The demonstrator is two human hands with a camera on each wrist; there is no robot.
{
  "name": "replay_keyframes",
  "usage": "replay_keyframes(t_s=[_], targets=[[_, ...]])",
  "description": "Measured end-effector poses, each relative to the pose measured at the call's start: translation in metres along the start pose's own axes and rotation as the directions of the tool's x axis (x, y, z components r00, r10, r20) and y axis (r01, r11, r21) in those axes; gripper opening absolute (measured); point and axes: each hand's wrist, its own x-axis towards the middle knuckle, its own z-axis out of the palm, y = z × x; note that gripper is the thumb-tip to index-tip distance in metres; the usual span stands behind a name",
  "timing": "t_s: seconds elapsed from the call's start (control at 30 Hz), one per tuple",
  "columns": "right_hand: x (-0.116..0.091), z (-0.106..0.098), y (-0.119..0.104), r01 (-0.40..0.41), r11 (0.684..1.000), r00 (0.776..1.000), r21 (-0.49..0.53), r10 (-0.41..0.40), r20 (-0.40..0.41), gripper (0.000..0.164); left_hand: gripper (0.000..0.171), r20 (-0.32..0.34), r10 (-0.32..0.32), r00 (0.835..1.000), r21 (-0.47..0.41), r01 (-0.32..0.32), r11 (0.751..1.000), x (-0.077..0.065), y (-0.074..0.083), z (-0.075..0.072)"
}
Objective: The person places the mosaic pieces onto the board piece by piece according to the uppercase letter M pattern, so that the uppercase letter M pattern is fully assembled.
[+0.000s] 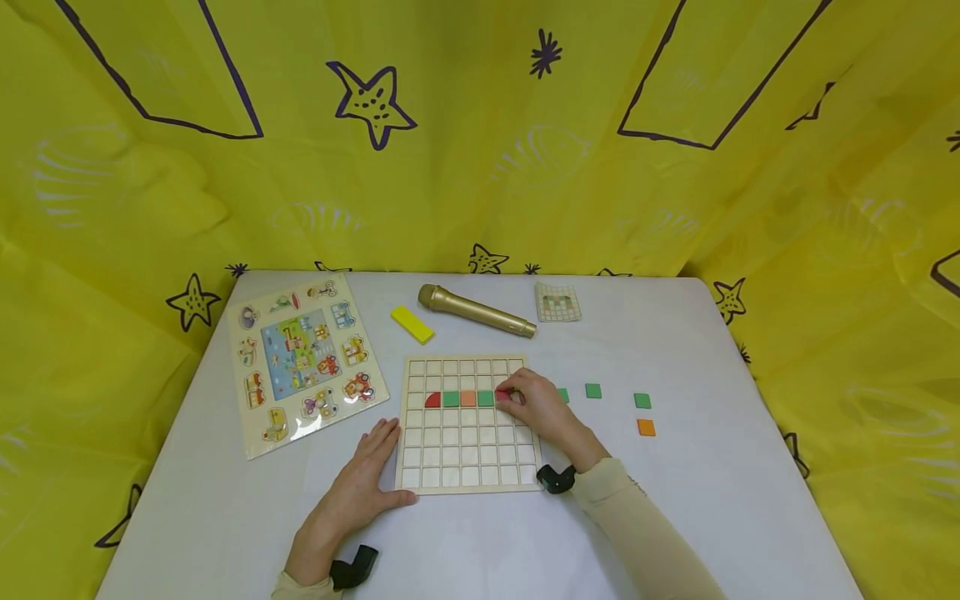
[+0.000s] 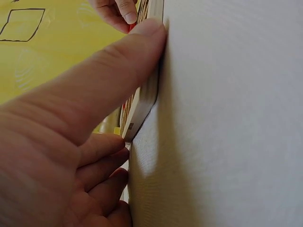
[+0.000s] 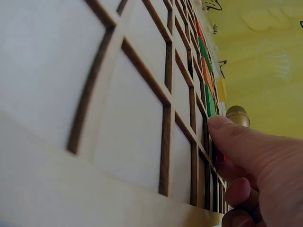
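A wooden grid board [image 1: 468,457] lies flat on the white table. One of its upper rows holds a rounded red tile [image 1: 433,400], a green tile [image 1: 451,399], an orange tile [image 1: 468,398] and another green tile [image 1: 486,398]. Just right of these, my right hand [image 1: 546,410] pinches a red tile [image 3: 220,157] at the grid, its thumb and fingers partly covering it. My left hand [image 1: 356,487] rests at the board's lower left corner, fingers extended along the left side and thumb [image 2: 118,61] against the front edge.
Right of the board lie loose green tiles [image 1: 593,391] and an orange tile [image 1: 647,427]. Behind it are a gold microphone [image 1: 480,311], a yellow block [image 1: 412,324] and a small pattern card [image 1: 557,312]. A picture puzzle [image 1: 300,354] lies at left; yellow curtains [image 1: 465,183] surround the table.
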Motion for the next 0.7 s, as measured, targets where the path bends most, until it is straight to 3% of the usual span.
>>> replay_keyframes(t_s=[0.43, 0.7], targets=[[0.0012, 0.0020, 0.0016, -0.002, 1.000, 1.000, 0.000, 0.002, 0.012, 0.023, 0.106, -0.015, 0.006, 1.000, -0.001, -0.006, 1.000, -0.0003, 0.0002, 0.0007], [0.0004, 0.0015, 0.0005, -0.006, 1.000, 1.000, -0.001, 0.006, 0.018, 0.026, 0.106, -0.044, 0.066, 0.997, 0.006, -0.065, 0.998, -0.0015, 0.0001, 0.0020]])
